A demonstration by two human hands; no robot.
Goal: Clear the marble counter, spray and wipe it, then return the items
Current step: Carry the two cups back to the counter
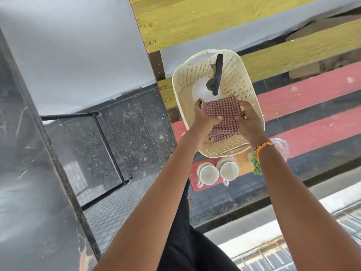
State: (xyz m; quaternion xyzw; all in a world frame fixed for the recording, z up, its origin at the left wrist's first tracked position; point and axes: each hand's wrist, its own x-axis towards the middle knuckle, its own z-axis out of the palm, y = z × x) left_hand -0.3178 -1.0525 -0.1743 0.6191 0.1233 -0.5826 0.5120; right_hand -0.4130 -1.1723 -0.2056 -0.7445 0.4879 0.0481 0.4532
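Note:
A cream perforated basket [240, 75] stands on a red and yellow slatted bench [312, 90]. Inside it lies a white spray bottle [201, 90] with a black trigger head [216, 75]. A red-and-white checked cloth [222, 114] is bunched over the basket's near half. My left hand [205, 120] grips the cloth's left side and my right hand [248, 120] grips its right side, both inside the basket. The dark marble counter [19, 173] fills the left edge of the view.
Two white mugs [217, 172] stand on the bench just in front of the basket. Beside them lie a wooden board [243, 163], some green leaves [256, 165] and a clear plastic item [282, 146]. A black metal frame [109, 145] stands between counter and bench over dark tiled floor.

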